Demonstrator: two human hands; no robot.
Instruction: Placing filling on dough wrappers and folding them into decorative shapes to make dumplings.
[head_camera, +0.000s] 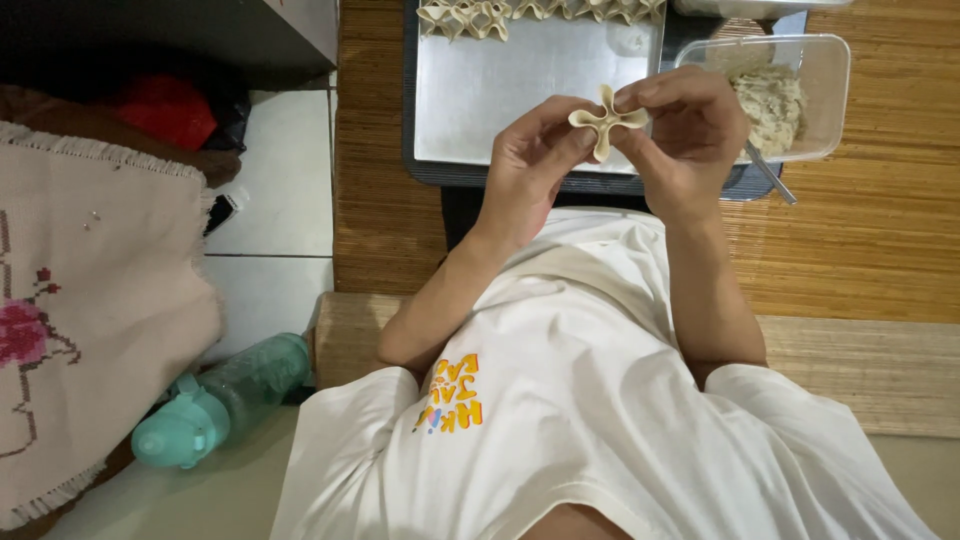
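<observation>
A pale folded dumpling (607, 120) with four pinched lobes is held up between both hands above a metal tray (520, 90). My left hand (530, 160) pinches its left side with thumb and fingertips. My right hand (690, 125) grips its right side. Several finished folded dumplings (470, 15) lie in a row along the tray's far edge. A clear plastic tub (825, 70) of beige filling (770, 100) stands to the right of my right hand, with a metal spoon (770, 172) leaning out of it.
The tray rests on a dark board over a woven bamboo mat (880, 210). A teal water bottle (225, 400) lies on the white tile floor at the left. An embroidered cloth (90, 300) covers the far left.
</observation>
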